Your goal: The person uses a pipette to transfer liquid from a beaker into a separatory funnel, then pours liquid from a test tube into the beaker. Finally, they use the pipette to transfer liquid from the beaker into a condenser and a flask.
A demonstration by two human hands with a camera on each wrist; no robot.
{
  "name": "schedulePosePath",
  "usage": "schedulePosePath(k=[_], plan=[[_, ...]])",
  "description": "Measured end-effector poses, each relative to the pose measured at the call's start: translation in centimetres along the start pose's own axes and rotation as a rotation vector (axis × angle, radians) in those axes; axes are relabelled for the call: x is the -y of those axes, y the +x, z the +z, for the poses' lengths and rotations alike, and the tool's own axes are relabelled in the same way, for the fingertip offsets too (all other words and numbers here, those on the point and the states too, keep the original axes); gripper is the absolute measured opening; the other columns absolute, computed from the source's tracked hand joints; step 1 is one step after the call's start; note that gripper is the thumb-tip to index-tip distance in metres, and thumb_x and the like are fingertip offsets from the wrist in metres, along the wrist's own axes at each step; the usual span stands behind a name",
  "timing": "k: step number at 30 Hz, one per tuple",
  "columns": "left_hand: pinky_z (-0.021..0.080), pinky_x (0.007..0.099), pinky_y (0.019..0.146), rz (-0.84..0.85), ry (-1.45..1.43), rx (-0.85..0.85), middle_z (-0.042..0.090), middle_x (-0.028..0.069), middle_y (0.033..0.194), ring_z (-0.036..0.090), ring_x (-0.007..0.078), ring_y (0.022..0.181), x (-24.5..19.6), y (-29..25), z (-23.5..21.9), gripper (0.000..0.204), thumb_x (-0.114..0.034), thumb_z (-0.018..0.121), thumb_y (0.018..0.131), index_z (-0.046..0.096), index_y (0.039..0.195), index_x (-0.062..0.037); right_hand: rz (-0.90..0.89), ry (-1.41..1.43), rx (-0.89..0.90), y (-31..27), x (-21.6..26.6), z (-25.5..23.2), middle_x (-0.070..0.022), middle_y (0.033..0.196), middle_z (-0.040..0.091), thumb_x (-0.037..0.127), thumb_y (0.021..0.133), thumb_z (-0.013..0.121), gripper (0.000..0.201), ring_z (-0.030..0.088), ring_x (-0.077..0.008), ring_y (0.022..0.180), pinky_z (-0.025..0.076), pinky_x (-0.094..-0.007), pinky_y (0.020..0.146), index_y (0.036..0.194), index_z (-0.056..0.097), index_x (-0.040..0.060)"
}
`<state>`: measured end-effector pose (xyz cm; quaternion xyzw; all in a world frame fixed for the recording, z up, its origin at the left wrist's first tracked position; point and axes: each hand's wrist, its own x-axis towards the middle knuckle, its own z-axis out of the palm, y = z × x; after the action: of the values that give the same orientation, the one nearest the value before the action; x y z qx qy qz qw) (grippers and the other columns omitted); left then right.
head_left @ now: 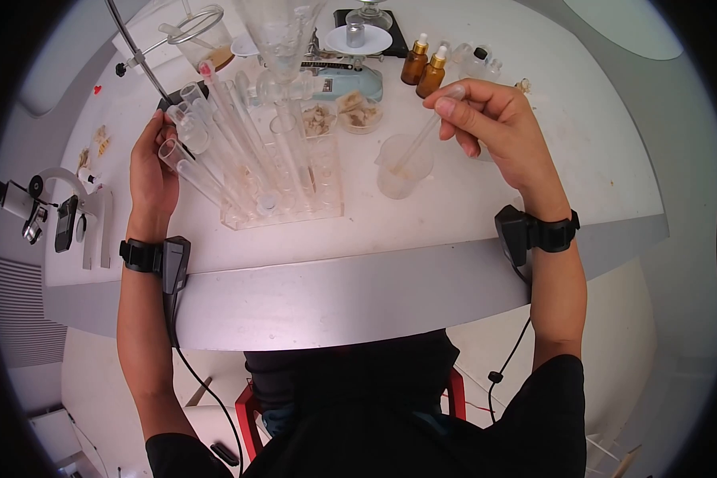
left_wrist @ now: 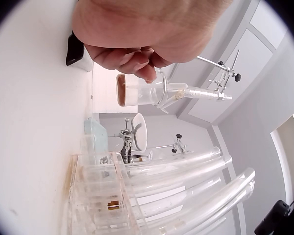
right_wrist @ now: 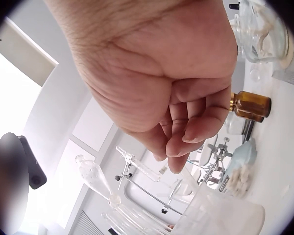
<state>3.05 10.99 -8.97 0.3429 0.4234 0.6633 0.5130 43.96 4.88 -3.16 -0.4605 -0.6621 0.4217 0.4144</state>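
Head view, near to far. Clear rack (head_left: 327,213), left of centre, with large glass tubes. Beaker (head_left: 397,188), centre right, a slender clear tube (head_left: 424,140) slanting into it. Left hand (head_left: 153,171), left of the rack, fingers curled; whether they hold anything, cannot tell. Right hand (head_left: 498,127), upper right, fingertips pinching the slender clear tube. Amber bottles (head_left: 430,76), just beyond. Pale-blue balance (head_left: 354,84), top centre.

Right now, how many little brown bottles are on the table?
2. The nearer brown bottle stands just beyond the right hand; the farther brown bottle is close beside it, slightly left. Any behind the hand or glassware would be hidden.
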Motion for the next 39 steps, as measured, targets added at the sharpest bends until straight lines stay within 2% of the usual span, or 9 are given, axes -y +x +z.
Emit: schedulePosePath(k=[18,21,23,30,36,39], plan=[[0.039,0.0194,0.065,-0.007,-0.004,0.015,0.054,-0.0071,0.072,0.050,0.0029,0.066,0.00,-0.12,0.15,0.020,-0.023,0.052,0.104,0.063,0.093,-0.0106,-0.002,0.019,-0.002,0.02,-0.03,0.18,-0.0010,0.073,0.067,0.025,0.096,0.069,0.024,0.050,-0.0022,0.053,0.039,-0.0177,0.049,0.106,0.073,0.0041],[0.039,0.0195,0.065,-0.012,-0.003,0.008,0.054,-0.0073,0.071,0.049,0.0029,0.066,-0.03,-0.14,0.18,0.021,-0.023,0.051,0.104,0.063,0.092,-0.0108,-0.014,0.009,-0.019,-0.03,-0.02,0.26,-0.0007,0.071,0.065,0.025,0.097,0.067,0.023,0.048,-0.0031,0.052,0.037,-0.0180,0.050,0.104,0.073,0.0048],[0.039,0.0197,0.064,-0.013,-0.001,0.026,0.053,-0.0075,0.071,0.049,0.0030,0.065,0.00,-0.06,0.03,0.021,-0.023,0.052,0.104,0.062,0.092,-0.0110,-0.011,0.026,0.001,0.04,-0.07,0.10,-0.0012,0.073,0.067,0.026,0.095,0.069,0.025,0.051,-0.0021,0.053,0.040,-0.0172,0.049,0.106,0.073,0.0035],[0.039,0.0195,0.064,-0.018,-0.006,0.000,0.053,-0.0077,0.070,0.048,0.0029,0.064,-0.08,-0.28,0.35,0.020,-0.024,0.052,0.104,0.062,0.092,-0.0113,-0.007,0.027,0.000,-0.04,-0.02,0.15,-0.0015,0.073,0.067,0.025,0.095,0.070,0.024,0.051,-0.0021,0.053,0.040,-0.0172,0.049,0.106,0.074,0.0037],[0.039,0.0190,0.062,-0.009,-0.015,0.016,0.054,-0.0075,0.071,0.048,0.0025,0.064,0.07,0.09,-0.07,0.020,-0.023,0.053,0.104,0.063,0.092,-0.0100,-0.011,0.000,-0.014,0.00,-0.11,0.28,-0.0009,0.072,0.065,0.026,0.096,0.067,0.024,0.048,-0.0031,0.052,0.037,-0.0179,0.049,0.107,0.073,0.0049],[0.040,0.0184,0.062,-0.008,-0.025,0.033,0.054,-0.0074,0.072,0.049,0.0021,0.064,0.10,0.12,-0.12,0.019,-0.023,0.053,0.104,0.063,0.093,-0.0091,-0.010,0.025,0.000,0.05,-0.05,0.17,-0.0018,0.073,0.067,0.025,0.095,0.070,0.024,0.051,-0.0021,0.052,0.040,-0.0172,0.048,0.106,0.074,0.0042]])
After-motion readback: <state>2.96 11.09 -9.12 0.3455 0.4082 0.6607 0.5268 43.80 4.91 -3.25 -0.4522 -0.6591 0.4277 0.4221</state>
